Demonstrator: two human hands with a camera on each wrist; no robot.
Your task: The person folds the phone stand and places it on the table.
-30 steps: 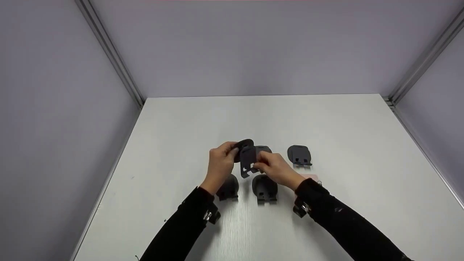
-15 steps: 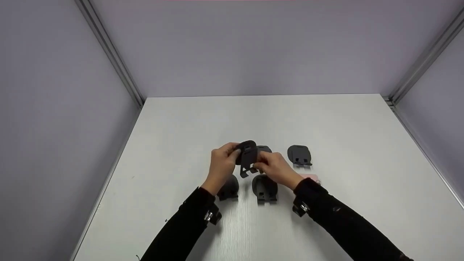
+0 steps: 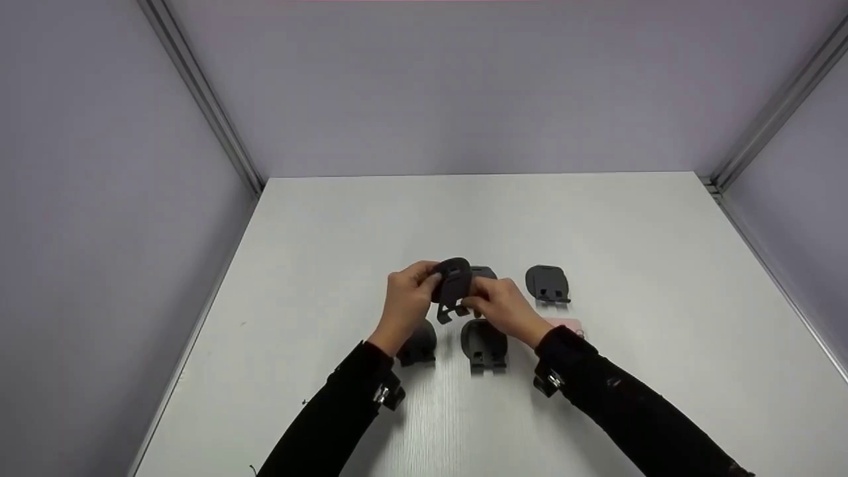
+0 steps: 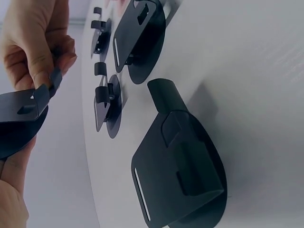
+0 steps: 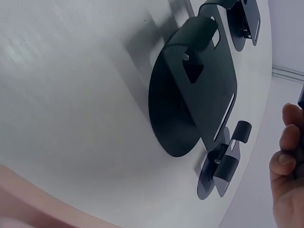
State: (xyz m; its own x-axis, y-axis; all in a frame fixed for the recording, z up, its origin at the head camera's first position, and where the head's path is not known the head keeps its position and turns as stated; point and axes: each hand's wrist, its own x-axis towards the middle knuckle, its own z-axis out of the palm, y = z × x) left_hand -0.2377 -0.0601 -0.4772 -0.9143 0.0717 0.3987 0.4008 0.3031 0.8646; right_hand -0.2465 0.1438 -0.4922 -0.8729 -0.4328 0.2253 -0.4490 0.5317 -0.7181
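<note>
Both hands hold up a dark folding phone stand [image 3: 455,281] above the white table. My left hand [image 3: 408,297] grips its round base, thumb on the near side. With thumb and fingers my right hand [image 3: 505,306] pinches the lower end of the plate, beside the bent hooks. In the left wrist view, the plate [image 4: 19,105] of the held stand lies close against the disc-shaped base. The right wrist view shows curled fingers [image 5: 289,137] at its edge, and most of the held stand is out of frame there.
More such stands rest on the table [image 3: 344,232]: one at front left [image 3: 419,346], one at front middle [image 3: 483,344], one [image 3: 483,272] behind the right hand, one at right [image 3: 548,283]. A flat pink item [image 3: 566,324] lies partly under the right wrist. Grey panels surround the table.
The round base and the plate of the held stand have swung together, so they now overlap. My left hand has shifted slightly right; the right hand has barely moved.
</note>
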